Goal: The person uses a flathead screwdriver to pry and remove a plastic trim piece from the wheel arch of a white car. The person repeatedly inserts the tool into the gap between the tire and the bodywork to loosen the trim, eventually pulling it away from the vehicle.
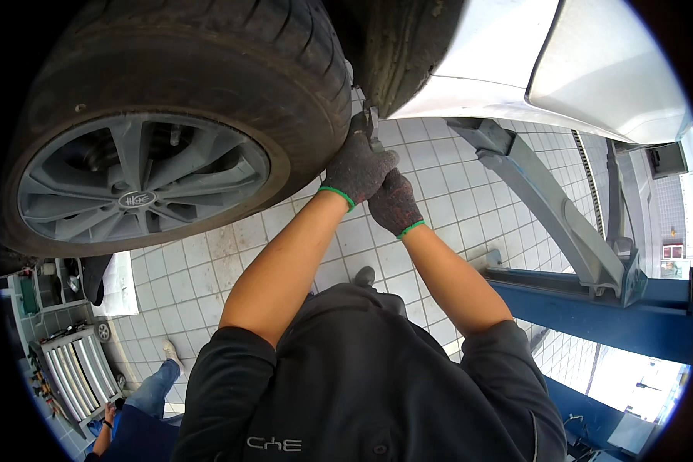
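Both my hands wear dark knitted work gloves with green cuffs and meet just right of a raised car wheel. My left hand (358,171) is beside the tyre (308,100), close to a grey metal piece (373,127) below the wheel arch. Its fingers are curled, and what they grip is hidden. My right hand (396,203) is closed and pressed against the left one; I cannot make out what is in it. The wheel has a grey spoked rim (135,165). White bodywork (477,58) of the car hangs above and to the right.
A grey lift arm (550,208) slants under the car to a blue lift beam (654,304) on the right. Pale tiles cover the floor (200,269). At lower left stand a grey drawer tool trolley (77,369) and another person in jeans (154,389).
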Demonstrator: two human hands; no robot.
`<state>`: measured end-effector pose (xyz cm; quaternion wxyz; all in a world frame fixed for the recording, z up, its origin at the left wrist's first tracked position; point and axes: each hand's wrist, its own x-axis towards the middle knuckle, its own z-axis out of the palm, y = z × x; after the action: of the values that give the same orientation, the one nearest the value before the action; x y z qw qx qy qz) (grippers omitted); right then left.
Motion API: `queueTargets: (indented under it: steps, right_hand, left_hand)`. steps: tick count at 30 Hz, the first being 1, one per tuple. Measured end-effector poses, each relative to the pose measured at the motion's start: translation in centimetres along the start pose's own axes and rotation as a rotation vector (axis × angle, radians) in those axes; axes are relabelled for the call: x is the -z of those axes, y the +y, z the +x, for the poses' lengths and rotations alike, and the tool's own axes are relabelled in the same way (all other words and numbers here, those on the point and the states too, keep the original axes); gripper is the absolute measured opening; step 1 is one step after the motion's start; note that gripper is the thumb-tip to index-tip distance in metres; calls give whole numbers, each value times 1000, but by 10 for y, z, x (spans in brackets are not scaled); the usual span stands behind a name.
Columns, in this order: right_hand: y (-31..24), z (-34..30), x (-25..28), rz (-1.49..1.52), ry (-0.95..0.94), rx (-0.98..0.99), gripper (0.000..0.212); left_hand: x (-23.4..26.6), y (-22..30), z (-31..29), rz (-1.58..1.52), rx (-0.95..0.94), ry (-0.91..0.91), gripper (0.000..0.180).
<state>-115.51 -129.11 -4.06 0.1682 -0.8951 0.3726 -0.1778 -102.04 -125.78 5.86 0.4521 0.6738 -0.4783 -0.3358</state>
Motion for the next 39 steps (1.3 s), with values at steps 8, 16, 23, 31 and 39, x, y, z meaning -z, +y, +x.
queueTargets:
  steps: [8,16,23,31,39]
  right_hand:
    - [4,9,-12,350,-24,-111,45]
    - [15,45,-1,160,-97,113,45]
    - [17,66,-11,262,-110,114,45]
    - [14,37,-37,344,54,95,43]
    - [-62,-20,104,974,-480,-614,27]
  left_hand:
    - [-4,-6,7,32,-2,21,64]
    - [-28,-24,22,119,-152,335,51]
    - [-38,-39,33,95,-193,392,45]
    - [-24,-26,16,139,-50,216,48]
    - [-5,3,-1,-99,77,-185,48]
